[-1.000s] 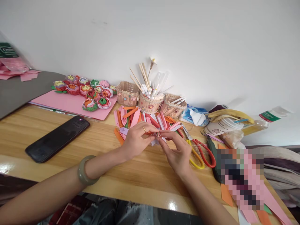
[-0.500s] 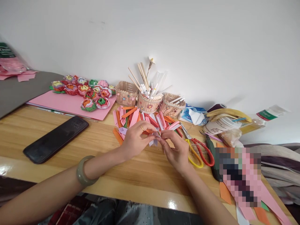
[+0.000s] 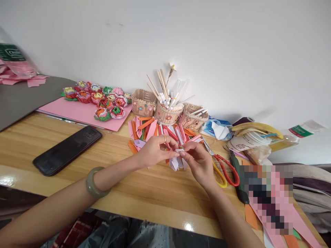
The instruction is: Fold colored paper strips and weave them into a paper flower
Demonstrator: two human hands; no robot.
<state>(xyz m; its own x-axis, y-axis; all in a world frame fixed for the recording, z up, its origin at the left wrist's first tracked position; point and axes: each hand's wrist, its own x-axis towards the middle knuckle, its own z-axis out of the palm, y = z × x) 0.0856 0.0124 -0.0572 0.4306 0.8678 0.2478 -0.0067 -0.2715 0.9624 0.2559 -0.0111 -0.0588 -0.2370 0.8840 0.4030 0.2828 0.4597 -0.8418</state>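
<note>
Between the fingertips of my left hand (image 3: 155,151) and my right hand (image 3: 198,159) is a small pale piece of folded paper (image 3: 179,150). Both hands pinch it, with the fingertips nearly meeting. A ring and a greenish bangle (image 3: 93,182) are on my left hand and wrist. Just below the fingertips, pale lilac folded paper (image 3: 174,164) shows near the wooden table (image 3: 144,196). Behind the hands lies a pile of folded strips (image 3: 152,129) in pink, orange, red and lilac. Red and yellow scissors (image 3: 224,165) rest right of my right hand.
Decorated baskets (image 3: 169,114) with sticks stand behind the strips. A black phone (image 3: 67,150) lies left, below paper flowers (image 3: 98,100) on pink sheets (image 3: 62,108). At right are a lidded cup (image 3: 244,142), a bottle (image 3: 300,131), dark green-handled pliers (image 3: 239,182) and paper strips (image 3: 250,215).
The whole view has shifted slightly, so table items appear further right. Both hands keep hold of the small paper, which now shows flatter, and more lilac paper is visible below it.
</note>
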